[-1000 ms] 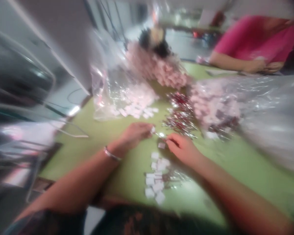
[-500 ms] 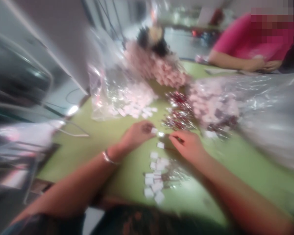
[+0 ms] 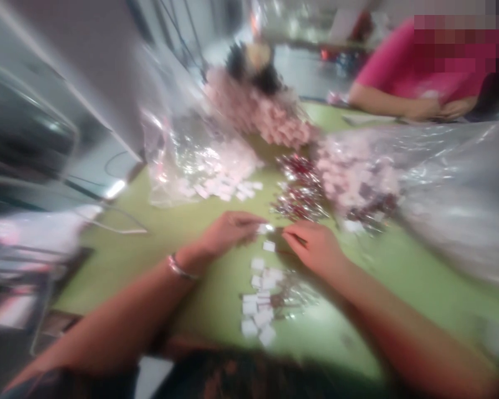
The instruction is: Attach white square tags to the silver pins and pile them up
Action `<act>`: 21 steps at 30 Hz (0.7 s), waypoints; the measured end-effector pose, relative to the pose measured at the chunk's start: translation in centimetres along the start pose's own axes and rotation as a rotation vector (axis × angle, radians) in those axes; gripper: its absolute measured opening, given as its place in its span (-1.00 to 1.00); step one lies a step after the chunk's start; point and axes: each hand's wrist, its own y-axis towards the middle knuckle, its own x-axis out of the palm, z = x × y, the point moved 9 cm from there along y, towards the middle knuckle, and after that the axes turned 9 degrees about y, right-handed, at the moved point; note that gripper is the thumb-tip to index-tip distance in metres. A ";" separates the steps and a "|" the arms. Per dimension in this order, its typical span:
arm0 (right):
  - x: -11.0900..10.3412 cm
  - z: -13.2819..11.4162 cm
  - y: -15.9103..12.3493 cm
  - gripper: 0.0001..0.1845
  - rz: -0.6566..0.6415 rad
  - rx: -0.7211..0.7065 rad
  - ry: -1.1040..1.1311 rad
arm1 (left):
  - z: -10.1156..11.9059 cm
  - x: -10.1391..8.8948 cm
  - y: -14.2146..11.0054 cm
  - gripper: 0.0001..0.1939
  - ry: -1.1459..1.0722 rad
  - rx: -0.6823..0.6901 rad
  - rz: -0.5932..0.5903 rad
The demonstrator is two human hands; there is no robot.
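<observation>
My left hand (image 3: 233, 235) reaches in from the left, with its fingertips closed at a small white square piece (image 3: 268, 228). Facing it, my right hand (image 3: 316, 244) pinches a thin dark stem that points toward that white piece. The picture is blurred, so whether stem and piece are joined is unclear. Just below the hands lies a single white square (image 3: 269, 246). Nearer to me is a loose group of white squares (image 3: 263, 317) with thin reddish and silvery stems (image 3: 293, 299) running to the right.
Beyond my hands lies a heap of shiny red and silver stems (image 3: 299, 197). A clear bag (image 3: 162, 149) spills white pieces (image 3: 228, 187) at the left. Pink bunches (image 3: 280, 122) and a large plastic bag (image 3: 453, 183) lie farther back. A co-worker's hands (image 3: 436, 108) rest across the green table (image 3: 183, 221).
My left hand's fingers have straightened and come up to the white piece, closing the small gap. The right hand keeps its pinch. The whole view has shifted slightly.
</observation>
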 end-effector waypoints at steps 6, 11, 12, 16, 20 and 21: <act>0.2 -0.8 -0.3 -0.70 -0.005 -0.093 -0.272 | 1.0 0.5 -0.1 -0.67 0.074 0.024 -0.043; 0.8 -2.1 -1.0 -0.68 -0.035 -0.196 -0.525 | 1.0 0.2 -0.1 -0.56 0.083 -0.030 0.010; 0.8 -2.2 -1.0 -0.67 -0.039 -0.203 -0.544 | 0.9 0.2 -0.1 -0.58 0.087 -0.038 0.015; 0.9 -2.4 -1.1 -0.66 -0.048 -0.247 -0.517 | 0.8 -0.2 -0.1 -0.65 0.098 -0.035 0.015; 0.9 -2.7 -1.2 -0.66 -0.051 -0.308 -0.424 | 0.6 -0.1 0.0 -0.64 0.068 -0.036 -0.031; 0.9 -2.7 -1.3 -0.66 -0.056 -0.319 -0.407 | 0.6 0.1 0.0 -0.63 0.062 -0.040 -0.048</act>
